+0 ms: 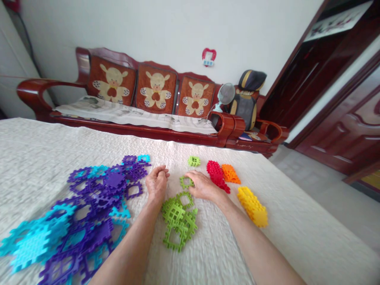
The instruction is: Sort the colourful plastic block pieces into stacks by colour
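My right hand (202, 185) pinches the edge of a light green square frame tile (182, 182) with notched edges, low over the table. My left hand (157, 183) is to its left, fingers curled in, with nothing visible in them. Between my forearms lies a loose pile of green interlocking tiles (175, 212), some open frames and some lattices. Beyond my right hand sits a small stack of green tiles (194, 160). A large spread of purple tiles (114, 180) mixed with turquoise tiles (31, 245) covers the table to the left of my left hand.
Right of my right hand are red tiles (218, 176), orange tiles (230, 174) and a yellow row of tiles (253, 206). A whitish textured cloth (285, 237) covers the table. Behind it stand a wooden sofa (148, 128) with bear cushions, a small fan (226, 94) and an armchair (245, 109).
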`<state>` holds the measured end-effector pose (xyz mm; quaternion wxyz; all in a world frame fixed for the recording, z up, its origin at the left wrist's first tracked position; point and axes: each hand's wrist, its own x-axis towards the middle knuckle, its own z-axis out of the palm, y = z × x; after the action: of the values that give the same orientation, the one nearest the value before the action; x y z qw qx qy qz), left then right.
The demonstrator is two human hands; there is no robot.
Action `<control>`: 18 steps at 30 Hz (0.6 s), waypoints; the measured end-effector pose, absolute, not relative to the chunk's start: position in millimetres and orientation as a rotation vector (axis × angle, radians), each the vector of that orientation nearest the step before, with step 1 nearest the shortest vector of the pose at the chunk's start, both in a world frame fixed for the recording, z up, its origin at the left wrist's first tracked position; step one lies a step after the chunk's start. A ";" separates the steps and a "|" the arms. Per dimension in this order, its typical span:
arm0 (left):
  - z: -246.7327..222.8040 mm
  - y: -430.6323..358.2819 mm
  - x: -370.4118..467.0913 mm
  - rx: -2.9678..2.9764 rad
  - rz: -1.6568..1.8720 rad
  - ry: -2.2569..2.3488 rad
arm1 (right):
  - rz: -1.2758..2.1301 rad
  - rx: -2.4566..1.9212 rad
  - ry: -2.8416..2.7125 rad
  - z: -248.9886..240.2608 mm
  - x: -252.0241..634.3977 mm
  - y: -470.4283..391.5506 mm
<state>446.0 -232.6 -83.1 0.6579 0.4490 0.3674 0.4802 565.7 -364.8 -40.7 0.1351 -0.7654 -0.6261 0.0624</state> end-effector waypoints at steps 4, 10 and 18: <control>-81.0 -232.4 445.0 1.034 1.070 0.861 | 0.209 -2.180 -1.814 -40.1 568.5 -365.6; -81.6 -232.3 444.6 1.046 1.066 0.856 | 0.240 -2.145 -1.807 -42.2 571.8 -367.2; -83.9 -231.0 445.1 1.030 1.071 0.843 | -0.026 -2.112 -1.700 -21.5 599.2 -351.2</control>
<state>445.1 -231.0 -83.9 0.6569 0.4548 0.3719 0.4726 599.2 -351.2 -21.5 0.2135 -0.7611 -0.6124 -0.0094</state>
